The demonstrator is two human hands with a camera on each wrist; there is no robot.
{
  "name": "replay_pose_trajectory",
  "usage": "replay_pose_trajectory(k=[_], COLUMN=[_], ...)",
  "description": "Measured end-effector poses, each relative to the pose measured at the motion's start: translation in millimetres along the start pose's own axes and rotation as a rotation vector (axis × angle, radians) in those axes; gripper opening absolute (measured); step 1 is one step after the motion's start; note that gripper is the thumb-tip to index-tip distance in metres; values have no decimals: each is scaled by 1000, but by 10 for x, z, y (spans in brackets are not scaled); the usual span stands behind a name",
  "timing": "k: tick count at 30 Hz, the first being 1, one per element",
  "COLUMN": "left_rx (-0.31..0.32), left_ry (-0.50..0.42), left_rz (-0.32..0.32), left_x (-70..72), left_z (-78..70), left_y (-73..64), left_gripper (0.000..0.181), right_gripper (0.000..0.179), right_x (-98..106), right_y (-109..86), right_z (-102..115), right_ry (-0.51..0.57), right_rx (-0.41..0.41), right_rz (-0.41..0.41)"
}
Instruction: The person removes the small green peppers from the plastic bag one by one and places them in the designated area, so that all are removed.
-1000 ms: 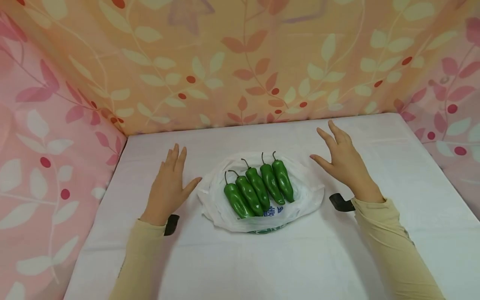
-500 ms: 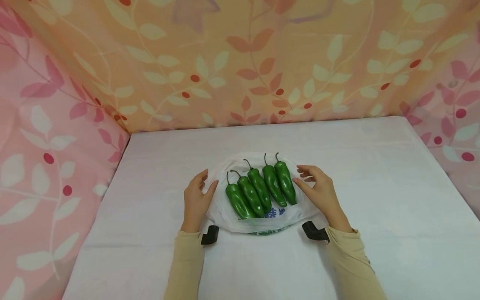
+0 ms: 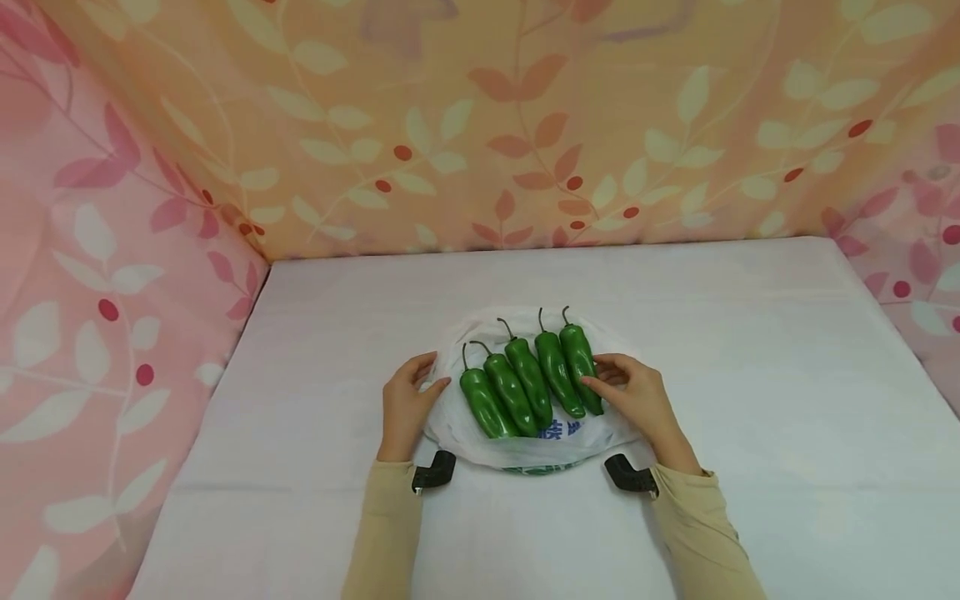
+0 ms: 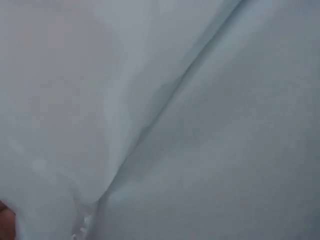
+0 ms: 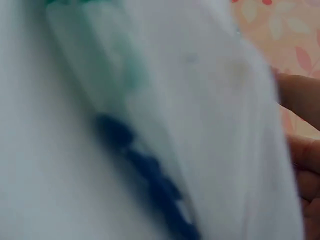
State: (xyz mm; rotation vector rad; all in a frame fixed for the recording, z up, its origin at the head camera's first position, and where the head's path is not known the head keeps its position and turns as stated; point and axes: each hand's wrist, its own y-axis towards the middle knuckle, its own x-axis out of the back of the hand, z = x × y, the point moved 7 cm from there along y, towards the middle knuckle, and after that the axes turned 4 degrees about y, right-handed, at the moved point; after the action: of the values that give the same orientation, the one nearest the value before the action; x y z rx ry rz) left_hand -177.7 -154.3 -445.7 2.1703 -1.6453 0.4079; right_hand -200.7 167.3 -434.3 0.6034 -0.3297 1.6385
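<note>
Several glossy green peppers [image 3: 529,383] with thin dark stems lie side by side in a white plastic bag [image 3: 480,452], whose mouth is spread around them. At the bag's left rim, my left hand [image 3: 405,408] holds the plastic between thumb and curled fingers. My right hand [image 3: 643,398] grips the right rim, its thumb inside over the edge of the rightmost pepper [image 3: 581,354]. White plastic covers most of the left wrist view, with a bit of finger [image 4: 7,222] in the lower corner. In the right wrist view, fingers [image 5: 305,152] show beyond the bag's edge.
The bag stands on a table with a white cloth [image 3: 525,542]. An orange leaf-patterned curtain [image 3: 450,125] hangs along the back, and pink patterned cloth [image 3: 90,333] closes the left side. Black curved pieces [image 3: 628,475] stick out from both sleeves.
Both hands came inward from either side, spread at first, and their fingers have closed at the bag's rims. The peppers keep their places in the bag. The head view has shifted slightly.
</note>
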Motion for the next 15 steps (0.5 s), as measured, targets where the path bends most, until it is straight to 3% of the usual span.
replay_pose_trajectory(k=[7,15], left_rx=[-12,-7], left_ry=[-3,-53], left_rz=[-19,-28], left_x=[-25,-14], left_z=[16,23], left_y=[2,-8], left_gripper=[38,35], right_gripper=[38,31], right_x=[-5,58], right_y=[-22,-27], right_z=[-9,-94], right_ry=[-23,130], right_rx=[38,9], right_rz=[-40,-140])
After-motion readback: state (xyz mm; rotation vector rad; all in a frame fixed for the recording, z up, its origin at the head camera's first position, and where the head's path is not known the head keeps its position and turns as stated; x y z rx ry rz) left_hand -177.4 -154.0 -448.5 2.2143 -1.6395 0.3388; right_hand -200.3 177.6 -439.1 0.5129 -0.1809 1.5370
